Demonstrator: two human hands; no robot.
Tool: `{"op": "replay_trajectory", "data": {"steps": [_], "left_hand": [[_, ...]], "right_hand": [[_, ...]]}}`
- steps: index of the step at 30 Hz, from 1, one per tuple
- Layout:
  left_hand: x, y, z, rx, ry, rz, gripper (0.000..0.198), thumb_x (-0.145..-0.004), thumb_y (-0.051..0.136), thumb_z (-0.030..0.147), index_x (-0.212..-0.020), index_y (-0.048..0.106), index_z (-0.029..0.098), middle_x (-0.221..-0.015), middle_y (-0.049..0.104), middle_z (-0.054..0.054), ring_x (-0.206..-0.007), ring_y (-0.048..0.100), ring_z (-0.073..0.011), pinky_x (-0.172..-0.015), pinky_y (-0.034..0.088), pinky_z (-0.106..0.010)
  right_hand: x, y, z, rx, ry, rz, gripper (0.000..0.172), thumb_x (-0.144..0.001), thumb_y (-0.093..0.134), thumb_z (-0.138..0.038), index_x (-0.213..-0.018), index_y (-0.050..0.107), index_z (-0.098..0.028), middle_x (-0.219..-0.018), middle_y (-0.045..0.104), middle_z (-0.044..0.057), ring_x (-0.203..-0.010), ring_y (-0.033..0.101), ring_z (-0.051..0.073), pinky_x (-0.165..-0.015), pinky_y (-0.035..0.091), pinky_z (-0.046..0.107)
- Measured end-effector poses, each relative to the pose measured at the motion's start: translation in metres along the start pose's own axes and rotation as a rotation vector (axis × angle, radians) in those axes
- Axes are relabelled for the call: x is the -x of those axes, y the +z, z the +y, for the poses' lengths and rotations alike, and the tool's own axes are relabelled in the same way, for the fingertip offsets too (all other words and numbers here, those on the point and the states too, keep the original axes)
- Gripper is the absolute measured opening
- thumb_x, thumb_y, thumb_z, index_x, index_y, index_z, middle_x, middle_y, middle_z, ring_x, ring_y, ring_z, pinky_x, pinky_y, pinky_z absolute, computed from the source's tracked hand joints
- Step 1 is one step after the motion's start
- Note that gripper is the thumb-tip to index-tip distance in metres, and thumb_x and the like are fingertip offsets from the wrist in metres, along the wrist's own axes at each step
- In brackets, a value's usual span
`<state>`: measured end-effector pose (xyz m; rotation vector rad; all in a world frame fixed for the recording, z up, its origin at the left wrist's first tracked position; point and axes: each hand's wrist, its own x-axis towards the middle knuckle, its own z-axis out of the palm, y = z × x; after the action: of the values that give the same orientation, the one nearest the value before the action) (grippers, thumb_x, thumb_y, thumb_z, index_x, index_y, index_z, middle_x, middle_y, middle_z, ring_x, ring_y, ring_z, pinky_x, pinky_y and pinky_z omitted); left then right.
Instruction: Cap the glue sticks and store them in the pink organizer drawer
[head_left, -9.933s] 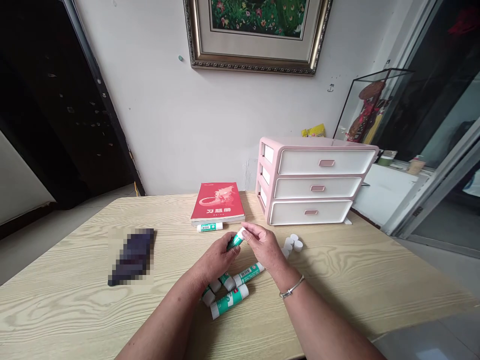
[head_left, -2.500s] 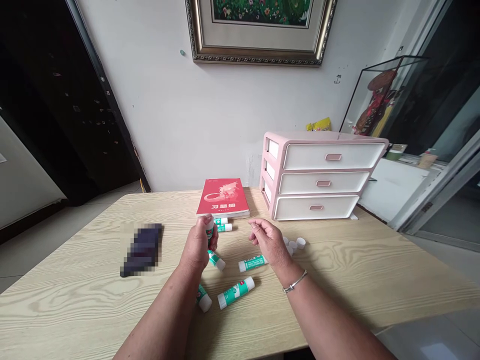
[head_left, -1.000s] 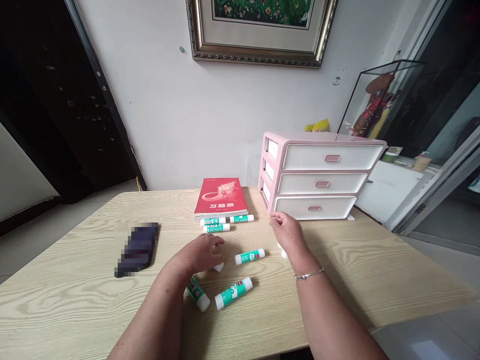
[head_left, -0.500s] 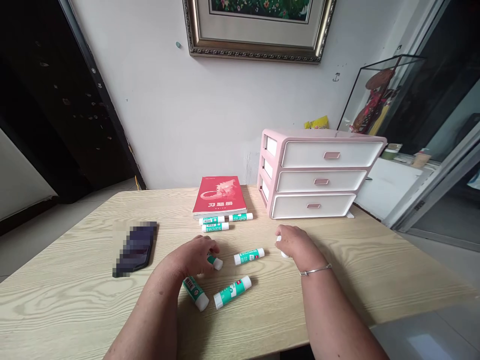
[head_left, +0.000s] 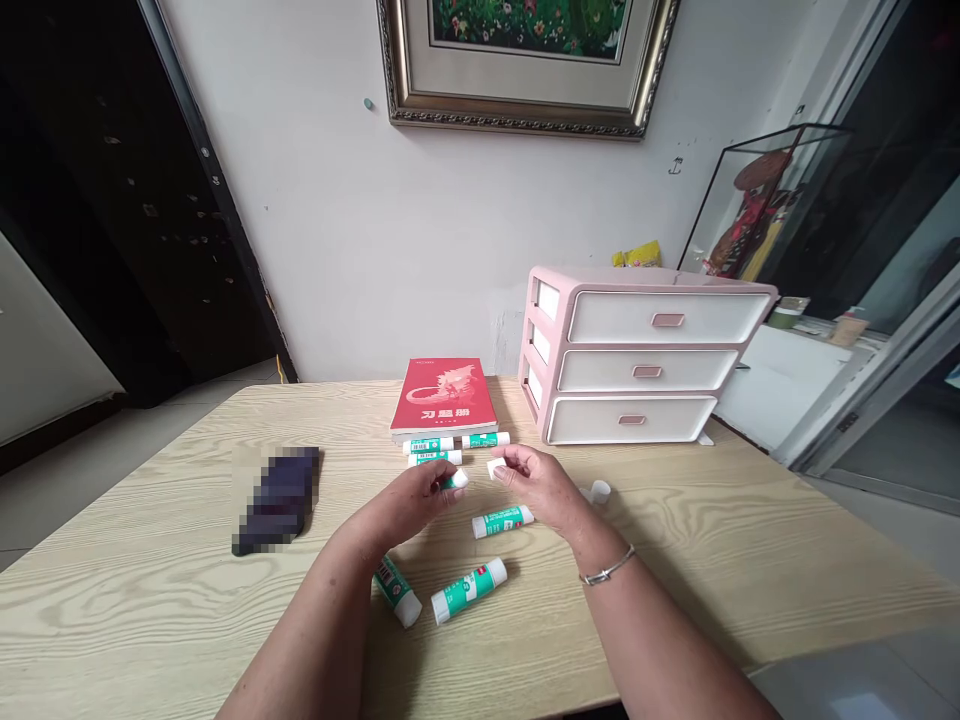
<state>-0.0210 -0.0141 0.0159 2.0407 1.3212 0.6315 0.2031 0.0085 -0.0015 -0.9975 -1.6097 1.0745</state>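
1. Over the pale wood worktop (head_left: 142,570), our left hand (head_left: 409,503) is curled closed around a green-and-white glue stick (head_left: 454,481), with just its white end poking out past the fingers
2. Our right hand (head_left: 536,488) is half open, pinching a small white cap (head_left: 496,469) in its fingertips, close to that stick
3. Three more glue sticks (head_left: 469,590) lie loose below our hands, and three other sticks (head_left: 435,458) sit just in front of the red exercise book (head_left: 442,398)
4. One more white cap (head_left: 598,491) stands off right, near the pink-and-white drawer unit (head_left: 645,370)
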Motion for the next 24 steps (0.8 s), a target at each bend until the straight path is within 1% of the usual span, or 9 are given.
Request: {"op": "replay_trajectory", "data": {"steps": [3, 7, 11, 15, 17, 19, 21, 22, 24], "left_hand": [[0.000, 0.005, 0.006, 0.144, 0.044, -0.055, 0.037, -0.093, 0.047, 0.054, -0.101, 0.058, 0.019, -0.079, 0.060, 0.000, -0.075, 0.055, -0.0171, -0.072, 0.044, -0.029], [-0.002, 0.009, 0.007, 0.238, 0.061, -0.085, 0.042, -0.094, 0.046, 0.058, -0.107, 0.055, 0.020, -0.079, 0.058, 0.001, -0.072, 0.055, -0.0159, -0.072, 0.046, -0.030], [-0.002, 0.009, 0.006, 0.262, 0.066, -0.098, 0.044, -0.094, 0.047, 0.058, -0.112, 0.056, 0.020, -0.079, 0.054, 0.002, -0.069, 0.054, -0.0145, -0.069, 0.047, -0.028], [-0.001, 0.009, 0.006, 0.211, 0.074, -0.089, 0.045, -0.095, 0.045, 0.058, -0.116, 0.058, 0.019, -0.077, 0.054, 0.002, -0.067, 0.051, -0.0143, -0.066, 0.046, -0.027], [-0.002, 0.010, 0.007, 0.176, 0.105, -0.064, 0.045, -0.096, 0.045, 0.056, -0.116, 0.060, 0.019, -0.083, 0.060, -0.001, -0.073, 0.054, -0.0159, -0.070, 0.046, -0.028], [-0.003, 0.011, 0.007, 0.161, 0.157, -0.040, 0.043, -0.096, 0.046, 0.054, -0.118, 0.061, 0.019, -0.098, 0.067, -0.005, -0.087, 0.059, -0.0190, -0.080, 0.047, -0.030], [-0.005, 0.013, 0.008, 0.179, 0.201, -0.023, 0.043, -0.096, 0.049, 0.052, -0.121, 0.061, 0.020, -0.114, 0.068, -0.007, -0.102, 0.060, -0.0222, -0.091, 0.046, -0.032], [-0.006, 0.014, 0.008, 0.194, 0.211, -0.015, 0.043, -0.095, 0.051, 0.052, -0.122, 0.062, 0.020, -0.118, 0.067, -0.008, -0.106, 0.060, -0.0233, -0.094, 0.045, -0.033], [-0.008, 0.017, 0.010, 0.217, 0.205, 0.007, 0.045, -0.092, 0.055, 0.053, -0.121, 0.063, 0.019, -0.119, 0.068, -0.008, -0.108, 0.061, -0.0247, -0.094, 0.045, -0.032]], "right_hand": [[0.001, 0.005, 0.001, -0.073, -0.021, -0.032, 0.045, -0.081, 0.068, -0.041, -0.117, 0.067, -0.015, -0.099, 0.072, 0.007, -0.092, 0.066, 0.019, -0.087, 0.051, 0.034], [0.001, 0.006, 0.003, -0.084, -0.065, -0.011, 0.044, -0.082, 0.068, -0.039, -0.119, 0.067, -0.015, -0.101, 0.073, 0.008, -0.093, 0.066, 0.020, -0.087, 0.051, 0.036], [0.002, 0.006, 0.002, -0.097, -0.101, -0.032, 0.042, -0.082, 0.068, -0.037, -0.118, 0.067, -0.016, -0.104, 0.073, 0.009, -0.095, 0.067, 0.021, -0.089, 0.052, 0.036], [0.004, 0.009, -0.001, -0.117, -0.129, -0.042, 0.042, -0.082, 0.069, -0.036, -0.119, 0.067, -0.017, -0.103, 0.074, 0.008, -0.094, 0.068, 0.020, -0.088, 0.053, 0.036], [0.004, 0.011, 0.000, -0.116, -0.131, -0.048, 0.043, -0.082, 0.069, -0.036, -0.120, 0.068, -0.017, -0.103, 0.075, 0.008, -0.095, 0.069, 0.021, -0.088, 0.054, 0.037], [0.005, 0.014, 0.001, -0.105, -0.124, -0.052, 0.044, -0.082, 0.069, -0.036, -0.122, 0.067, -0.016, -0.104, 0.075, 0.009, -0.096, 0.069, 0.022, -0.089, 0.054, 0.038], [0.005, 0.016, 0.003, -0.088, -0.121, -0.043, 0.045, -0.083, 0.069, -0.037, -0.124, 0.067, -0.016, -0.107, 0.075, 0.010, -0.098, 0.070, 0.023, -0.091, 0.054, 0.039], [0.006, 0.017, 0.003, -0.079, -0.126, -0.039, 0.045, -0.084, 0.069, -0.037, -0.124, 0.067, -0.017, -0.109, 0.075, 0.010, -0.100, 0.069, 0.023, -0.092, 0.054, 0.039], [0.007, 0.018, 0.001, -0.057, -0.145, -0.043, 0.043, -0.086, 0.067, -0.038, -0.124, 0.068, -0.018, -0.113, 0.074, 0.010, -0.103, 0.069, 0.023, -0.093, 0.053, 0.039]]}}
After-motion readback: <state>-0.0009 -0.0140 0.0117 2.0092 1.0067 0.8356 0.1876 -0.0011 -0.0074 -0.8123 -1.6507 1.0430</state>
